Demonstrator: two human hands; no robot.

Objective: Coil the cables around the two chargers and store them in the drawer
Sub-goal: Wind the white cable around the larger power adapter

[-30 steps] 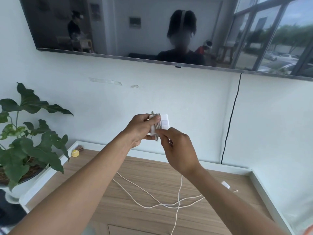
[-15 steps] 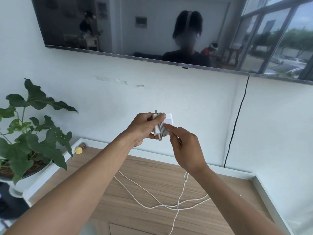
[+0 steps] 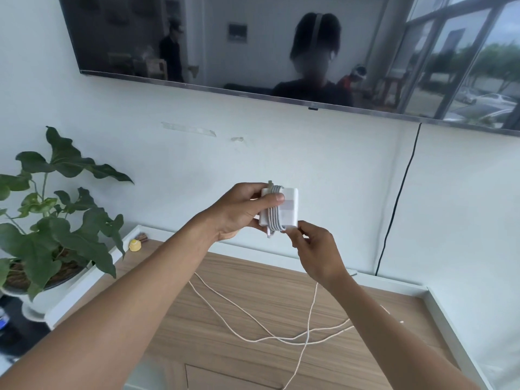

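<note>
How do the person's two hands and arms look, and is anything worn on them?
The left hand and right hand are bare: no gloves, and no ring shows. The left forearm and right forearm are uncovered up to the picture's edge; no sleeve, watch or bracelet is in view.

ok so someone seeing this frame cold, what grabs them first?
The white charger, held up mid-frame in the left hand, with its cable wound in tight turns round it while the right hand pinches the cable at the charger's lower right corner. Below, loose cables sprawl across the wooden cabinet top. A wall-mounted TV spans the top, and a potted plant stands far left.
</note>
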